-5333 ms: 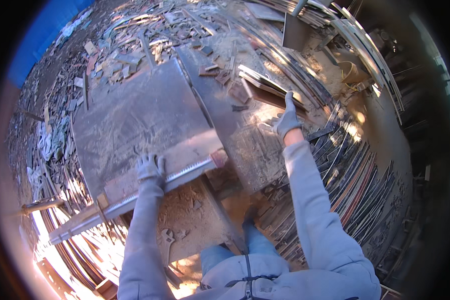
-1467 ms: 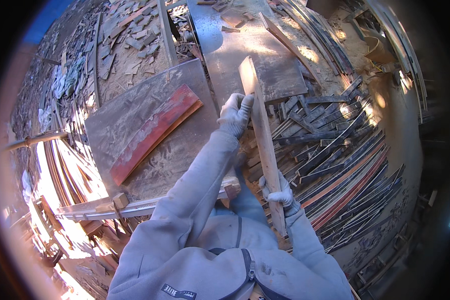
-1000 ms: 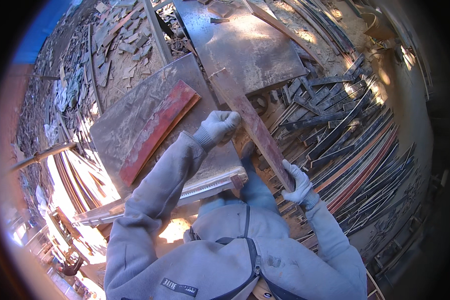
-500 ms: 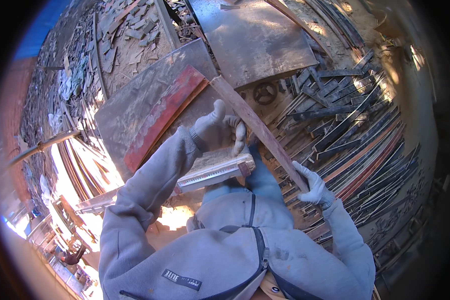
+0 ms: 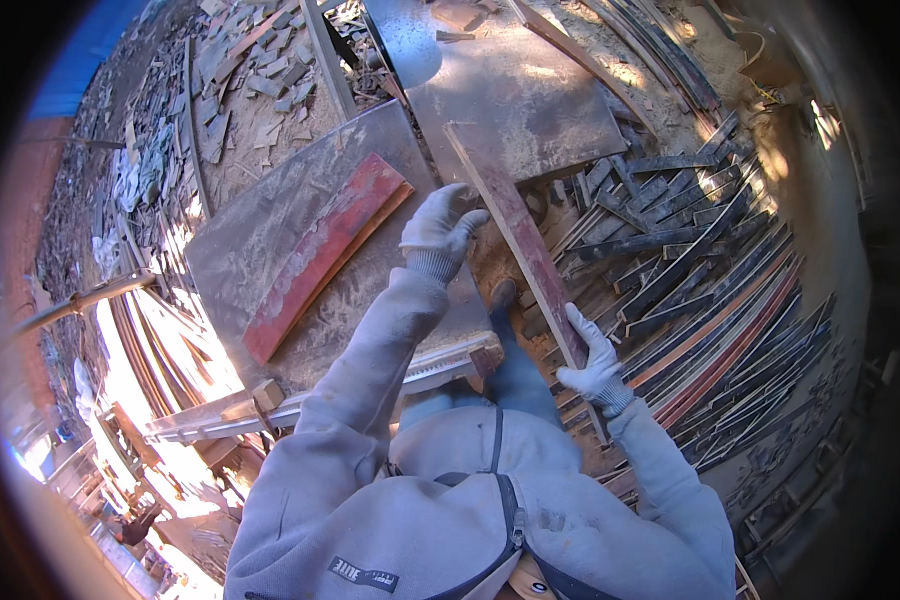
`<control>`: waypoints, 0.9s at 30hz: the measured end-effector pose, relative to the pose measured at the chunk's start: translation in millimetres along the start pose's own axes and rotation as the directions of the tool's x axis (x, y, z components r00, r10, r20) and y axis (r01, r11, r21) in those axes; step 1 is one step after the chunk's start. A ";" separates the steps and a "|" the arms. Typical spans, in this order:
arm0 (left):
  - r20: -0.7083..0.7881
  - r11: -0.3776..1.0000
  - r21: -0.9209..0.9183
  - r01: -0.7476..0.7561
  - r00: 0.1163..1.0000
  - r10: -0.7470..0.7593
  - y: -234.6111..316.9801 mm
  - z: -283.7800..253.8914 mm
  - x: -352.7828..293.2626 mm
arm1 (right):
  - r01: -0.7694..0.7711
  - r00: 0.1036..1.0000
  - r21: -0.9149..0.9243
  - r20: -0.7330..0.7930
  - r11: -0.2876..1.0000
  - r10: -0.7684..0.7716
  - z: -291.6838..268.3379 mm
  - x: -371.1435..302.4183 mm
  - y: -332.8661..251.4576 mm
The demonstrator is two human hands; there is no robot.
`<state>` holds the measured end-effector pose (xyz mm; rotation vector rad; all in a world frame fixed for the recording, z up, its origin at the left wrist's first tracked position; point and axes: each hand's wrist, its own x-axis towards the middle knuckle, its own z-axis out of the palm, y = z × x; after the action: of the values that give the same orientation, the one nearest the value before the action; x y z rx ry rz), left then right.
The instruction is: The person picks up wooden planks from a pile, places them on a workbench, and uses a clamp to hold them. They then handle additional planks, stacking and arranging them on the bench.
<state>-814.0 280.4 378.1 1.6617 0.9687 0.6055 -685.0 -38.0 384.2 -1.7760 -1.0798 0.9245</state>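
Observation:
My right hand (image 5: pixel 595 362), in a pale work glove, is closed around the near part of a long wooden plank (image 5: pixel 520 235). The plank slants away to the far left, its far end over the metal tabletop, and a short piece shows past the hand on my side. Close to the plank's left edge, my left hand (image 5: pixel 438 228), also gloved, is raised with thumb and fingers curved apart and nothing between them. A wide red-painted board (image 5: pixel 325 255) lies on the dusty metal table (image 5: pixel 230 235) left of that hand.
A rail with a scale (image 5: pixel 440 365) crosses in front of my waist, with a small wood block (image 5: pixel 267 394) at its left. Piled dark slats (image 5: pixel 690 290) lie to the right. A second metal plate (image 5: pixel 530 100) stands beyond, and wood scraps (image 5: pixel 270 75) cover the far-left ground.
My left hand has moved away from my body, turning over with its fingers apart. The plank has swung steeper, its far end shifting right and farther off. My right hand has moved slightly left.

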 end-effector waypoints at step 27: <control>0.054 0.915 0.231 0.330 0.935 -0.351 -57.9 -26.3 -116.6 | -0.406 0.897 0.274 -0.062 0.872 0.437 21.7 75.9 98.7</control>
<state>-914.8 202.7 340.3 1.6411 1.2560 0.1875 -647.5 10.5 273.7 -1.8530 -0.4674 1.1406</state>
